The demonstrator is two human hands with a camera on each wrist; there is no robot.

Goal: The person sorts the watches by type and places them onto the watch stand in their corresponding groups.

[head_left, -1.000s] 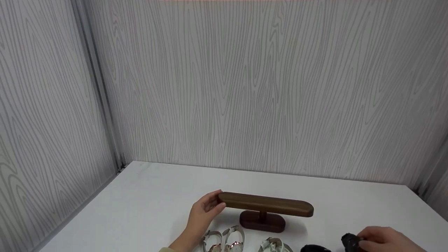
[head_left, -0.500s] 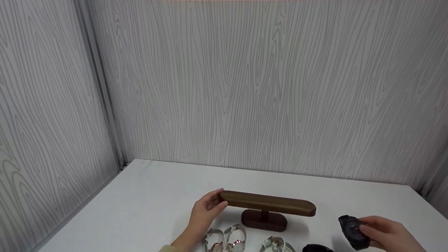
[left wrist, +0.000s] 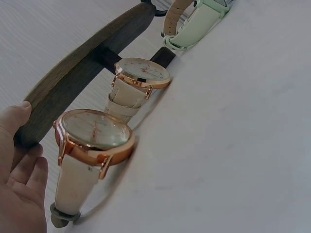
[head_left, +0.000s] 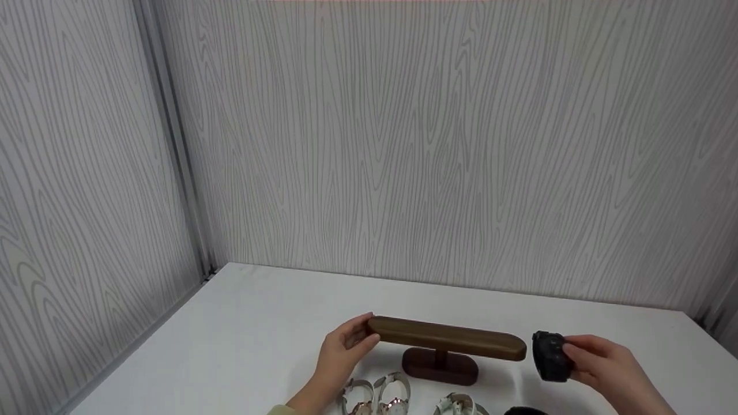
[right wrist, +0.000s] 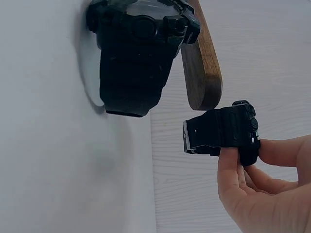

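A person works at a white table with a wooden stand, a bar on a short post and base. The left hand grips the bar's left end, thumb on top and fingers curled beneath. The right hand pinches a black watch between thumb and fingertips, in the air just beside the bar's right end, not touching it.

To do this well, the left hand probably should brace the stand while the strap loop is lined up squarely with the bar's rounded tip, then slid on level.

Two rose-gold watches and a pale green one lie in front of the stand, cut off at the head view's lower edge. A second black watch lies nearby. Whether the held strap is buckled cannot be made out.
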